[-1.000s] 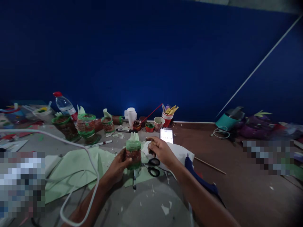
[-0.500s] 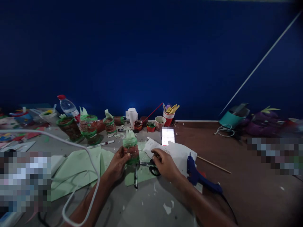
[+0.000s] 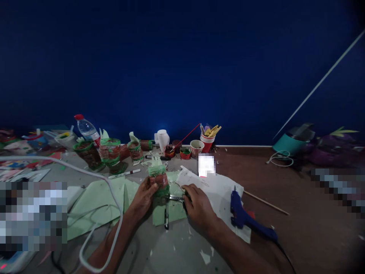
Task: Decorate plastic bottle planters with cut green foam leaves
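My left hand (image 3: 145,196) is wrapped round the side of a small jar (image 3: 158,178) painted green and brown, with pale green paper points sticking up from its top. My right hand (image 3: 196,203) is curled over the handles of a pair of scissors (image 3: 175,198), which hides most of them. The blades point left, toward the jar's base. Below the jar a black pen (image 3: 166,219) lies on a piece of pale green paper (image 3: 157,217). White paper (image 3: 219,190) spreads out beyond my right hand.
A blue glue gun (image 3: 241,211) and a wooden stick (image 3: 266,202) lie to the right. Similar painted jars (image 3: 110,150), a water bottle (image 3: 87,130), paint pots (image 3: 185,153) and cups (image 3: 207,141) stand along the back. A white cable (image 3: 110,182) loops across the left front.
My right hand has closed over the scissors' handles, which showed more openly before. The left hand still holds the jar. The whole view has shifted slightly.
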The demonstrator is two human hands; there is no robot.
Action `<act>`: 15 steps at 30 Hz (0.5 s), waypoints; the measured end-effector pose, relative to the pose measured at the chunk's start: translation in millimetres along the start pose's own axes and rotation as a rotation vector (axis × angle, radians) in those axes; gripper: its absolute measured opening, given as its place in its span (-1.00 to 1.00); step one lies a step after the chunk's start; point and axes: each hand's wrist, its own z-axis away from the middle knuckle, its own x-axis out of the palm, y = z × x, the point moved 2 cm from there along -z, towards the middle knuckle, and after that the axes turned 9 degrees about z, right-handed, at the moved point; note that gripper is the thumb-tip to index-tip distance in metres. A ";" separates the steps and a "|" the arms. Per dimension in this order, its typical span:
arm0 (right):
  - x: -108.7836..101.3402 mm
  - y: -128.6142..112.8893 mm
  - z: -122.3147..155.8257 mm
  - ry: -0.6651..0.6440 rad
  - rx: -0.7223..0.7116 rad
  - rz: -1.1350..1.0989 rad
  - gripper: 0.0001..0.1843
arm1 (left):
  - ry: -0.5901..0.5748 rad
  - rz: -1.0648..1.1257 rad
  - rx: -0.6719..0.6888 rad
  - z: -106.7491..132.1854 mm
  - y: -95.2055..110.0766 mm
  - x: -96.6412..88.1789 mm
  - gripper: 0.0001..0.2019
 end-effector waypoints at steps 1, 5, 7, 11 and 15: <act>1.1 0.4 0.5 -0.007 -0.002 -0.001 -0.69 | -0.002 0.015 0.010 -0.9 -0.4 -0.5 -0.60; 4.8 3.6 1.9 -0.019 -0.008 0.001 -0.69 | 0.012 0.054 0.007 -2.0 -1.4 -1.0 -0.57; 5.6 4.6 2.2 -0.021 -0.007 0.002 -0.69 | 0.013 0.037 0.000 -1.8 -1.3 -1.1 -0.57; 5.0 2.6 2.7 -0.035 -0.019 0.020 -0.68 | -0.009 -0.060 0.011 -1.3 -1.9 -3.0 -0.55; 4.7 0.9 3.3 -0.041 -0.040 0.045 -0.71 | -0.039 -0.170 0.009 2.7 -3.2 -0.7 -0.52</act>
